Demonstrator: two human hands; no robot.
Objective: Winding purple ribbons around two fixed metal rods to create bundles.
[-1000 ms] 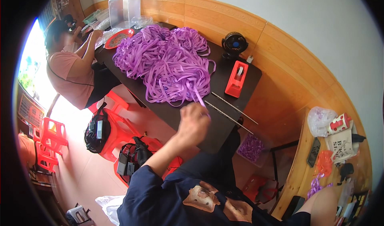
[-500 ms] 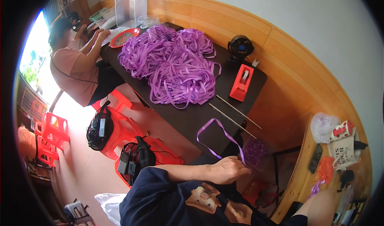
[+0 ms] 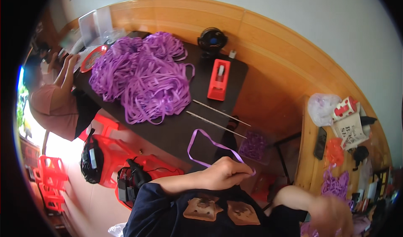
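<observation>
Left hand (image 3: 228, 172) off the near end of the black rectangular table (image 3: 172, 134), fingers pinched on a narrow purple fabric ribbon (image 3: 215, 143); its loop stands out over the table's near end. Right hand (image 3: 331, 216) well right of the table, blurred, near a loose purple ribbon bundle (image 3: 336, 182); cannot tell whether it grips anything.

Edges: a band of black top shows between the large tangled purple ribbon heap (image 3: 147, 77) and the table's near edge; a narrower strip right of the red plastic tape dispenser (image 3: 218, 83). Rod ends overhang the table's right edge.

Count, on table: two thin pale speckled rods (image 3: 220, 112), one dispenser, one small black fan (image 3: 212, 39), one heap, strands too tangled to number.
</observation>
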